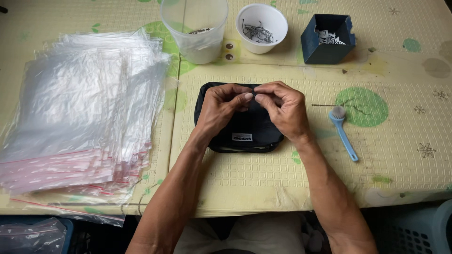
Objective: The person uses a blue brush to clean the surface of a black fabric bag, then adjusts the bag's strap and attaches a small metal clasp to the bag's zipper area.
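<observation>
Pinching together over the far edge of a black pouch [245, 127], the fingers [246, 97] of both hands meet tip to tip, drawn narrow around something too small to make out, perhaps a bit of thin wire or a zip pull. The left hand [221, 106] comes in from the left and the right hand [282, 107] from the right, so the tiny piece sits exactly between them, neither hand clearly nearer. The pouch lies directly beneath the hands, its long axis running left to right across the tabletop [263, 183], with a small white label showing on its near side. Both wrists are bent down, knuckles raised, and the forearms reach away from the body and converge towards the pouch.

Further out, a white cup [262, 27] of thin metal hooks stands at the far edge, with a clear plastic tub [195, 30] to its left and a dark blue box [328, 38] to its right. A light blue brush [343, 131] lies right of the right hand, well apart from it. A thick stack of clear zip bags [80, 108] covers the left side.
</observation>
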